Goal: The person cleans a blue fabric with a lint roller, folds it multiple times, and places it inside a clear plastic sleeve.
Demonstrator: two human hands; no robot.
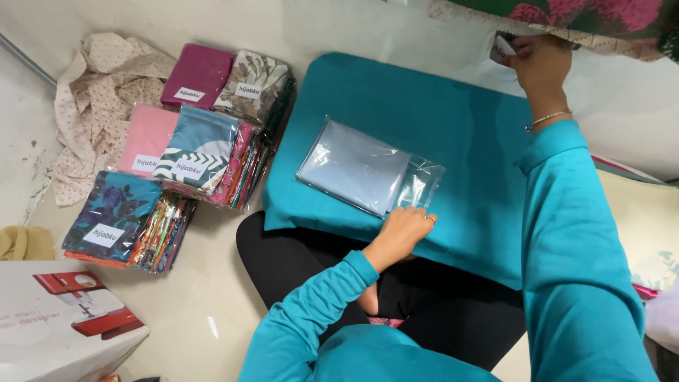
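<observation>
A clear plastic bag (417,185) holding a folded grey-blue cloth (351,165) lies on a teal fabric-covered surface (453,120) in front of me. My left hand (403,230) rests on the teal surface at the bag's near edge, fingers curled, touching the open end of the bag. My right hand (539,62) is stretched far up to the right, fingers closed on a small white label (502,48) at the edge of a floral cloth (587,21).
Stacks of bagged, folded printed cloths (198,145) lie on the floor at left, beside a crumpled dotted cream fabric (92,99). A white box with a red sewing machine picture (64,318) sits at bottom left. Pale cushions (647,233) are at right.
</observation>
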